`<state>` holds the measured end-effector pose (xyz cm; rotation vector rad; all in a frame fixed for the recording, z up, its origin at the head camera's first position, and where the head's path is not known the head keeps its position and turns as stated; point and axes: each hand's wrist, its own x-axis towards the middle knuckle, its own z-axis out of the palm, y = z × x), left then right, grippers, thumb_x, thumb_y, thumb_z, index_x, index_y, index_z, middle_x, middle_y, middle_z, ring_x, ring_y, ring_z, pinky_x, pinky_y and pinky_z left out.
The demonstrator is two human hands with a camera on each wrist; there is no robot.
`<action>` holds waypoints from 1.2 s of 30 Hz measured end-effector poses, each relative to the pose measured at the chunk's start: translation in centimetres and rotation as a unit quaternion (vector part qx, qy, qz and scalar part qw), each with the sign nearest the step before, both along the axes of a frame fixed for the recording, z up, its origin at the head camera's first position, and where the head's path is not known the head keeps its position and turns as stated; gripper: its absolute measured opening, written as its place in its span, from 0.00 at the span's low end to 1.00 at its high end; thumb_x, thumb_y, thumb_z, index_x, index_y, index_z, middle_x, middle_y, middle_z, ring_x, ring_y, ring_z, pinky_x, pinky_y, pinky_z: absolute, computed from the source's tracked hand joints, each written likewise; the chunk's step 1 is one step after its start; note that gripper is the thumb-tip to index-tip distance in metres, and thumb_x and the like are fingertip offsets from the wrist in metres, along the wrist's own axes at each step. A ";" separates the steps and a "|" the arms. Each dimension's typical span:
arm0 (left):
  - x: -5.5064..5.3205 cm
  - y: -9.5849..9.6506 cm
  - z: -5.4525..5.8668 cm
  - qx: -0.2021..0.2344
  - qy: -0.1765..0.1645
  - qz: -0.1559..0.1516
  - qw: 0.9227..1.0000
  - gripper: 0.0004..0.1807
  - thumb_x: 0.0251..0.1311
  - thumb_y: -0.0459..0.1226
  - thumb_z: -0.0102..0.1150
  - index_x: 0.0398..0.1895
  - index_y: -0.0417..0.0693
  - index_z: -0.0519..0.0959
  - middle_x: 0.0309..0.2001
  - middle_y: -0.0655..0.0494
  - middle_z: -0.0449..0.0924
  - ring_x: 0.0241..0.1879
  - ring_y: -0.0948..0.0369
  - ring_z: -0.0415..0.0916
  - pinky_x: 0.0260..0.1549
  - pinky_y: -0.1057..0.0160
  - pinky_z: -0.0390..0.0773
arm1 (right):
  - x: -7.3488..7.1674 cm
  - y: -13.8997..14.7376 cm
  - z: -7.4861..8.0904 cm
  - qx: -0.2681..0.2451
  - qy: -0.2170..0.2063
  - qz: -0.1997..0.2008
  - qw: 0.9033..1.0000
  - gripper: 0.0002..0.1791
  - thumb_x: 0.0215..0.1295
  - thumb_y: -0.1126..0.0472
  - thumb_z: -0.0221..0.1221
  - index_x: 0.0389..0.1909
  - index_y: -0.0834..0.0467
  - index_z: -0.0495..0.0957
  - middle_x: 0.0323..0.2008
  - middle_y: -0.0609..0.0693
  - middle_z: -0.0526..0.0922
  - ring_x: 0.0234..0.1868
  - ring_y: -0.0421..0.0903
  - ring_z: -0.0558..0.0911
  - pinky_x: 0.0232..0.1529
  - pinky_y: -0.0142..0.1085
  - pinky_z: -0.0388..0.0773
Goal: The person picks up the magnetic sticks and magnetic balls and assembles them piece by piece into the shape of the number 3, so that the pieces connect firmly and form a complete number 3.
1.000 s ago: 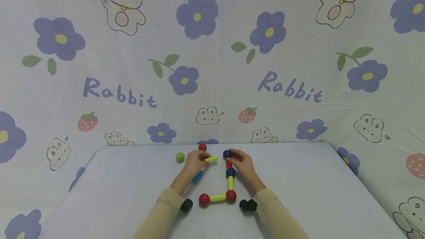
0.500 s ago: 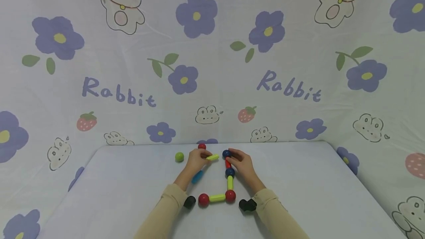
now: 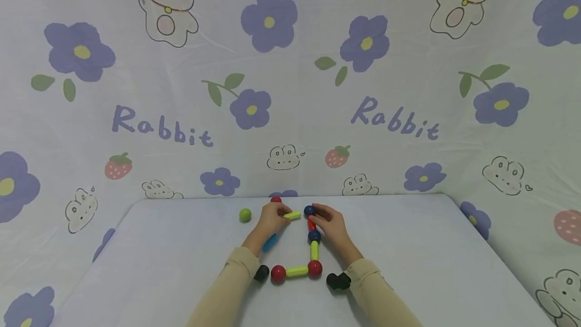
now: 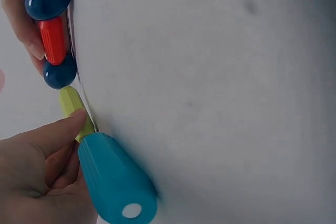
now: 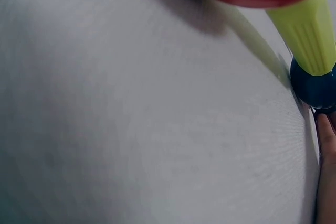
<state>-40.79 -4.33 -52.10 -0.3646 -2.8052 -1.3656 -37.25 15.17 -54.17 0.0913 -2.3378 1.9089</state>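
Note:
My left hand (image 3: 274, 218) pinches a short yellow-green rod (image 3: 292, 214) between thumb and fingers. The rod's free end points at the far blue ball (image 3: 309, 210), with a small gap in the head view. In the left wrist view the rod tip (image 4: 67, 94) sits right by that ball (image 4: 60, 73). My right hand (image 3: 332, 222) grips the far blue ball and the red rod (image 3: 311, 224) joined to it. From there the chain runs nearer through a second blue ball (image 3: 314, 236), a yellow-green rod (image 3: 314, 251), a red ball (image 3: 315, 268), another yellow-green rod (image 3: 297, 270) and a red ball (image 3: 278, 274).
A loose blue rod (image 3: 270, 242) lies beside the left wrist. Farther back are a green ball (image 3: 245, 215) and a red ball (image 3: 276, 199), the latter partly hidden behind the left hand. The white table (image 3: 181, 246) meets a patterned cloth (image 3: 299, 79) at its back edge.
My left hand has shifted slightly to the right, bringing the yellow-green rod closer to the far blue ball. The right hand and the chain have stayed put.

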 end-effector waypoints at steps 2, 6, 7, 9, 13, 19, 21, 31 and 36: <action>-0.1 0.1 0.0 0.000 0.000 -0.006 1.000 0.11 0.53 0.26 0.67 0.41 0.41 0.84 0.41 0.47 0.85 0.43 0.56 0.80 0.49 0.56 0.81 | -0.2 0.0 -0.5 -0.002 -0.001 -0.005 1.000 0.25 0.62 0.65 0.63 0.61 0.61 0.74 0.62 0.60 0.77 0.64 0.55 0.76 0.62 0.42 0.75; -0.2 0.3 -0.1 0.001 0.001 -0.010 1.000 0.11 0.54 0.26 0.66 0.42 0.40 0.84 0.41 0.47 0.85 0.43 0.56 0.80 0.48 0.56 0.80 | -0.3 -0.1 -0.7 0.006 0.007 -0.004 1.000 0.24 0.63 0.66 0.63 0.61 0.62 0.74 0.62 0.61 0.77 0.63 0.57 0.77 0.61 0.41 0.76; -0.2 0.3 -0.1 -0.001 0.001 -0.009 1.000 0.11 0.54 0.26 0.66 0.42 0.40 0.84 0.42 0.46 0.85 0.43 0.56 0.80 0.48 0.56 0.80 | -0.4 -0.1 -0.7 0.005 0.006 -0.004 1.000 0.24 0.63 0.66 0.63 0.61 0.61 0.75 0.61 0.60 0.77 0.63 0.56 0.77 0.61 0.40 0.76; -0.3 0.4 0.0 -0.002 0.002 -0.007 1.000 0.12 0.54 0.26 0.66 0.42 0.40 0.83 0.42 0.46 0.84 0.43 0.55 0.79 0.48 0.56 0.80 | -0.4 -0.1 -0.7 0.008 0.009 -0.002 1.000 0.24 0.63 0.65 0.63 0.61 0.61 0.75 0.61 0.60 0.77 0.63 0.56 0.77 0.61 0.40 0.76; -0.4 0.6 0.2 -0.003 0.008 -0.005 1.000 0.12 0.53 0.25 0.66 0.42 0.39 0.83 0.42 0.45 0.84 0.43 0.54 0.80 0.49 0.56 0.80 | -0.6 0.0 -0.8 -0.003 0.004 -0.003 1.000 0.24 0.62 0.66 0.63 0.61 0.60 0.75 0.62 0.59 0.77 0.63 0.54 0.77 0.62 0.40 0.75; -0.5 0.7 0.2 0.003 0.015 -0.016 1.000 0.12 0.53 0.23 0.65 0.42 0.37 0.83 0.43 0.44 0.84 0.44 0.52 0.80 0.49 0.55 0.80 | -0.6 0.0 -0.7 -0.001 0.007 -0.005 1.000 0.24 0.62 0.67 0.63 0.61 0.61 0.75 0.62 0.60 0.77 0.63 0.55 0.77 0.62 0.39 0.75; -0.5 0.7 0.2 0.004 0.014 -0.020 1.000 0.12 0.54 0.23 0.64 0.42 0.38 0.83 0.43 0.44 0.84 0.44 0.53 0.80 0.49 0.55 0.80 | -0.5 -0.1 -0.6 0.001 0.011 -0.004 1.000 0.24 0.62 0.66 0.63 0.61 0.62 0.75 0.62 0.61 0.77 0.63 0.56 0.77 0.61 0.38 0.75; -0.7 0.5 -0.1 0.002 0.032 -0.027 0.999 0.13 0.52 0.22 0.64 0.42 0.38 0.83 0.43 0.44 0.84 0.43 0.53 0.80 0.47 0.57 0.81 | -0.5 0.1 -0.6 -0.009 0.012 0.008 1.000 0.25 0.63 0.66 0.63 0.62 0.61 0.74 0.63 0.60 0.76 0.65 0.56 0.75 0.62 0.38 0.74; -0.7 0.3 0.0 0.019 0.062 -0.032 0.997 0.13 0.53 0.22 0.64 0.42 0.38 0.83 0.43 0.44 0.85 0.45 0.52 0.82 0.49 0.55 0.82 | -0.7 0.0 -0.7 -0.008 0.005 0.005 1.000 0.23 0.62 0.66 0.63 0.60 0.60 0.76 0.61 0.59 0.78 0.63 0.55 0.77 0.61 0.40 0.76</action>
